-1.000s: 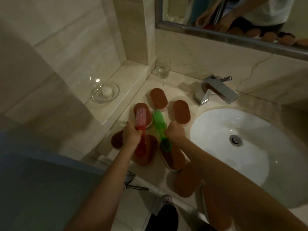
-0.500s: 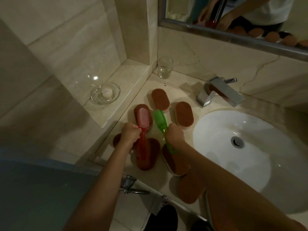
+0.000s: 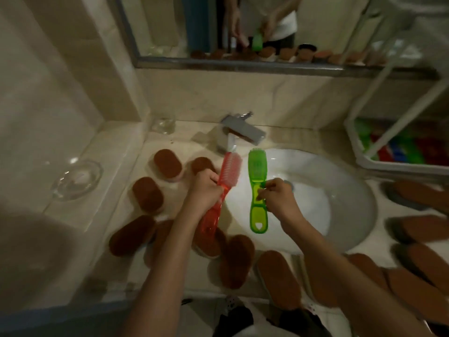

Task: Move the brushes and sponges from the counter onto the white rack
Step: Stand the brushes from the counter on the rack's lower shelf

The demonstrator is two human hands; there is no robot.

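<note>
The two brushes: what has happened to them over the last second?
Both were carried right, from above the sponges to over the sink, toward the white rack. The left hand keeps gripping the red brush, the right hand the green brush; nothing was let go. The sponges lie on the counter as before.

I face beige marble walls (image 3: 60, 81) in dim, warm light. A metal-framed mirror (image 3: 315, 25) hangs above the marble worktop (image 3: 303, 137), where a white oval sink (image 3: 340, 203) sits under a chrome faucet (image 3: 245, 130). A glass tumbler (image 3: 163, 125) stands in the corner, and a glass dish (image 3: 77, 180) rests on the raised ledge to my left.
</note>
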